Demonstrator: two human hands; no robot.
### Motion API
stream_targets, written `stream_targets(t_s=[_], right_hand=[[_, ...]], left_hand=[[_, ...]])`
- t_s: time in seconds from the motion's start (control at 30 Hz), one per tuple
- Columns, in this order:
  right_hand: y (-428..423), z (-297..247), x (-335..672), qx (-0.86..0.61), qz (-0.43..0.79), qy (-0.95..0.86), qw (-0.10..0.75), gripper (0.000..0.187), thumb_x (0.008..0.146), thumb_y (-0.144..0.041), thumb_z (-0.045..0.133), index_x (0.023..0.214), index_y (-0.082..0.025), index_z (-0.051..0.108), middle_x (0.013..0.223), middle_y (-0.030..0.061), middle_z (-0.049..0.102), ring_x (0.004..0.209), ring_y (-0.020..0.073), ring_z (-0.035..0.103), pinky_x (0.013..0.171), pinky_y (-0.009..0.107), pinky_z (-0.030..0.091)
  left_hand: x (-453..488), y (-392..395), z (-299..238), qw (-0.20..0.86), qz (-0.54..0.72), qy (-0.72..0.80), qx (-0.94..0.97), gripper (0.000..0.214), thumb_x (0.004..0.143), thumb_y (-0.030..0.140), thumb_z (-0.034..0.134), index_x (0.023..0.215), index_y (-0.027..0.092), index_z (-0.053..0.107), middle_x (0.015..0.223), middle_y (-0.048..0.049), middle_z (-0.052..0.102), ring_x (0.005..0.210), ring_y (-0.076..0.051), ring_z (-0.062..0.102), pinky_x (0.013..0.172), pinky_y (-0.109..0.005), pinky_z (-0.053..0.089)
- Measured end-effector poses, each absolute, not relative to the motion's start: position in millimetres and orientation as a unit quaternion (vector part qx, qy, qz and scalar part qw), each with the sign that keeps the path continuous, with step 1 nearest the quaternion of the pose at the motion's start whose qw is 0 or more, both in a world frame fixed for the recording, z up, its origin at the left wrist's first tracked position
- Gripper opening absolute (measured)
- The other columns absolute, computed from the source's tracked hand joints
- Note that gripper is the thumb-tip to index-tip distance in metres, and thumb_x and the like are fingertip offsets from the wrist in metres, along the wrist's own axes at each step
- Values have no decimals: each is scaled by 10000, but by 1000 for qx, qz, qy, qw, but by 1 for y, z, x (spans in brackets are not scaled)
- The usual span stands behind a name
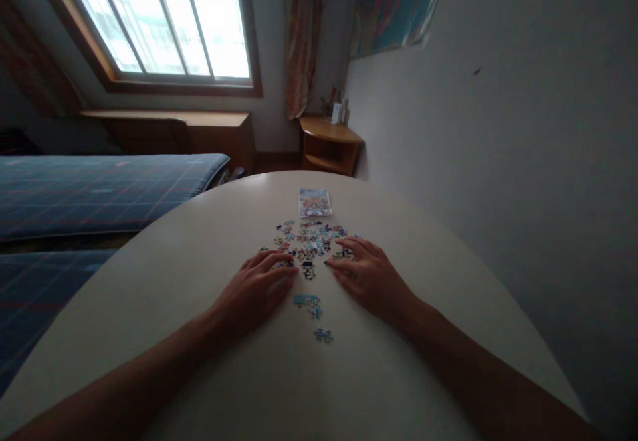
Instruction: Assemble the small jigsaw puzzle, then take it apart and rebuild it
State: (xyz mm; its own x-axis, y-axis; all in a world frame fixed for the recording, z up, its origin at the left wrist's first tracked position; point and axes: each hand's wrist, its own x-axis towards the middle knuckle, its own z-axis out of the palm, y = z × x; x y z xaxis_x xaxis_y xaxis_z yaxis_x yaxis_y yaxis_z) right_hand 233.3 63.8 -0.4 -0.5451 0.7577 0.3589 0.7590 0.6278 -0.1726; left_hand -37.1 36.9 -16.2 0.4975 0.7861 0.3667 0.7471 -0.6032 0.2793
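A loose pile of small jigsaw puzzle pieces [315, 236] lies on the white round table [319, 401]. My left hand [264, 280] rests at the pile's left side, fingers stretched out over some pieces. On the right side, my right hand [366, 273] lies with its fingers apart, the fingertips touching or close to pieces there. Between the hands sits a dark puzzle piece group [308, 269]. Closer to me are a joined light-blue strip of pieces [306, 299] and a separate bluish cluster [323, 335]. Beyond the pile lies a printed picture sheet or packet [315, 202].
A bed with a blue plaid cover [100, 192] stands left of the table. Behind it is a wooden desk [174, 118] under the window. A wooden corner shelf [331, 130] stands past the table's far edge, and a white wall [498, 149] runs along the right.
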Motion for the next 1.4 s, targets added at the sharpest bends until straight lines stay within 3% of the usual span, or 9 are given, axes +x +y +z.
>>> stream_targets(t_s=[0.17, 0.37, 0.6, 0.8, 0.93, 1.13, 1.27, 1.4], right_hand=[[66, -1, 234, -432, 21, -878, 206, 372, 912, -313, 559, 1264, -210, 622, 1382, 80, 564, 1336, 260, 433, 1127, 481, 328], [65, 0, 230, -357, 74, -921, 133, 570, 949, -412, 483, 1480, -232, 379, 1529, 60, 402, 1443, 274, 277, 1157, 507, 256], [65, 5, 230, -309, 100, -935, 143, 493, 921, -373, 530, 1390, -226, 490, 1414, 87, 539, 1423, 243, 326, 1167, 482, 236], [64, 4, 227, -351, 89, -925, 118, 645, 905, -494, 529, 1470, -216, 389, 1550, 104, 355, 1454, 284, 250, 1169, 514, 219], [64, 5, 227, -354, 79, -924, 122, 662, 870, -515, 567, 1442, -211, 431, 1497, 104, 436, 1436, 289, 282, 1169, 504, 218], [62, 3, 231, -355, 52, -916, 178, 544, 839, -410, 619, 1332, -193, 535, 1337, 124, 570, 1349, 279, 403, 1136, 476, 292], [61, 2, 232, -367, 48, -911, 182, 503, 862, -383, 592, 1320, -180, 544, 1327, 132, 578, 1317, 279, 440, 1122, 469, 323], [61, 4, 231, -349, 60, -922, 157, 551, 885, -375, 556, 1396, -185, 478, 1449, 103, 494, 1393, 271, 352, 1149, 467, 282]], left_hand=[[-36, 37, -17, 35, 223, 438, 870, 349, 950, 272, 499, 1287, 234, 581, 1381, -66, 565, 1340, -253, 438, 1102, -494, 405], [-34, 34, -15, 43, 166, 407, 897, 446, 974, 301, 458, 1420, 293, 460, 1542, -21, 379, 1456, -286, 245, 1155, -542, 303], [-33, 34, -9, 67, 153, 396, 903, 440, 995, 324, 423, 1435, 332, 433, 1541, 8, 380, 1468, -284, 213, 1165, -560, 259], [-33, 35, -15, 46, 158, 400, 901, 433, 978, 344, 460, 1410, 301, 466, 1535, -6, 393, 1458, -291, 238, 1164, -552, 273], [-34, 35, -20, 37, 185, 412, 891, 412, 969, 306, 474, 1379, 279, 499, 1500, -31, 443, 1443, -276, 276, 1164, -532, 292], [-35, 35, -21, 29, 205, 423, 882, 394, 963, 303, 481, 1352, 253, 517, 1477, -52, 469, 1427, -279, 307, 1149, -536, 330], [-35, 35, -20, 26, 202, 411, 889, 382, 957, 294, 489, 1334, 252, 534, 1471, -50, 475, 1412, -272, 334, 1146, -513, 346], [-34, 34, -18, 32, 182, 393, 901, 403, 963, 287, 473, 1364, 262, 510, 1488, -42, 455, 1412, -266, 332, 1147, -500, 344]])
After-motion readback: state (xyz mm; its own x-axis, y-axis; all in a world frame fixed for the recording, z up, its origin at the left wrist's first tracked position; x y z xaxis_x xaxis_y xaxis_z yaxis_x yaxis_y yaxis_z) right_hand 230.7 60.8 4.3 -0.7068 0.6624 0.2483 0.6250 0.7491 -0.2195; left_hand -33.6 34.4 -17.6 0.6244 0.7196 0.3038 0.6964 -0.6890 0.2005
